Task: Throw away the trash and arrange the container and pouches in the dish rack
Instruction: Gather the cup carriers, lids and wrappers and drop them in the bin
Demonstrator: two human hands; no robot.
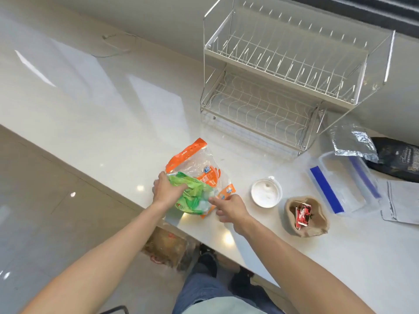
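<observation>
White tabletop (113, 123): left hand (166, 191) clutches crumpled green wrapper (192, 196) as trash; right hand (231, 207), fingers loose, holds nothing beside the orange bag (197, 164).

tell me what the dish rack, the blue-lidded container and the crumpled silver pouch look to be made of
Dish rack: thin metal wire, glossy pale or chrome finish, judging by its slim welded rods.
Container: clear, slightly frosted rigid plastic; the counter shows through it, and its clips are opaque blue.
Silver pouch: probably foil laminate, with mirror-bright creases.

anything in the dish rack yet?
No. Both tiers of the dish rack hold nothing; the clear container and pouches sit on the counter.
</observation>
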